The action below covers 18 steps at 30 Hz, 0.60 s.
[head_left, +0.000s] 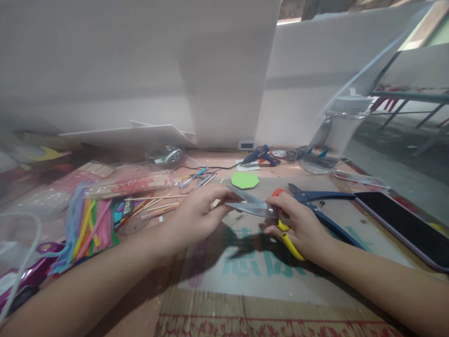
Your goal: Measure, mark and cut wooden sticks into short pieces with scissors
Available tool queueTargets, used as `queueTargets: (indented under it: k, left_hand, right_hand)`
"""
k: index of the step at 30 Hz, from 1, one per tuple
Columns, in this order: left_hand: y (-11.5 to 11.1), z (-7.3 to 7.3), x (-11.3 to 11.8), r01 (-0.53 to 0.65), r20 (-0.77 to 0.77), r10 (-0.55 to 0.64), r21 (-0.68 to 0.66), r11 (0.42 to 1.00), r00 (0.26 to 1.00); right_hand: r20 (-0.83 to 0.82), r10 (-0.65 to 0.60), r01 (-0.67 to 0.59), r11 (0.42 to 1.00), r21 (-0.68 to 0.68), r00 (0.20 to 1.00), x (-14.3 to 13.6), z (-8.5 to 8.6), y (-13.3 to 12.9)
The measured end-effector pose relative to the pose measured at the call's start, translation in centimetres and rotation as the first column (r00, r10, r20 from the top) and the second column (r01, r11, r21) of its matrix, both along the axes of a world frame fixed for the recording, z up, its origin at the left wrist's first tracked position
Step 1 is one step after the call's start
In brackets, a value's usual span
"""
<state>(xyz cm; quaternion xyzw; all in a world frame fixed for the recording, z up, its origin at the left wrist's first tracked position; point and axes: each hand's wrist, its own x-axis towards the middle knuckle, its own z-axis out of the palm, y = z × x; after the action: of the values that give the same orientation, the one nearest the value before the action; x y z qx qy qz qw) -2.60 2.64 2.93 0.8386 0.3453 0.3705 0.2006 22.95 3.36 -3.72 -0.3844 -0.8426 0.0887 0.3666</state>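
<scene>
My right hand (296, 220) grips a pair of scissors (257, 208) with yellow and orange handles. The blades stand apart and point left, their tips close to the fingers of my left hand (201, 213). My left hand is closed in a pinch; pale slivers like thin wooden stick show between thumb and fingers, but what it holds is mostly hidden. Beyond the blades lies a bright green paper piece (244, 180) with a many-sided outline. Thin wooden sticks (161, 207) are scattered left of my left hand.
Blue-handled cutters (322, 213) and a phone (403, 229) lie at right, before a clear water container (333, 135). A glue gun (261, 155) rests at the back. Colourful pipe cleaners (93, 224) and bagged sticks (133, 182) fill the left. White boards (140, 70) stand behind.
</scene>
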Motion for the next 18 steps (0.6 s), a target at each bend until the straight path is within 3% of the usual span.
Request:
queueTargets:
  k: [8, 18]
  left_hand:
    - [-0.08, 0.13, -0.07, -0.010, -0.023, 0.012, 0.073, 0.997, 1.000]
    - [0.14, 0.17, -0.11, 0.014, -0.014, -0.013, 0.071, 0.997, 1.000]
  right_hand:
    - [0.015, -0.005, 0.005, 1.000, -0.008, 1.000, 0.07, 0.01, 0.00]
    - [0.032, 0.015, -0.016, 1.000, 0.025, 0.999, 0.15, -0.19, 0.04]
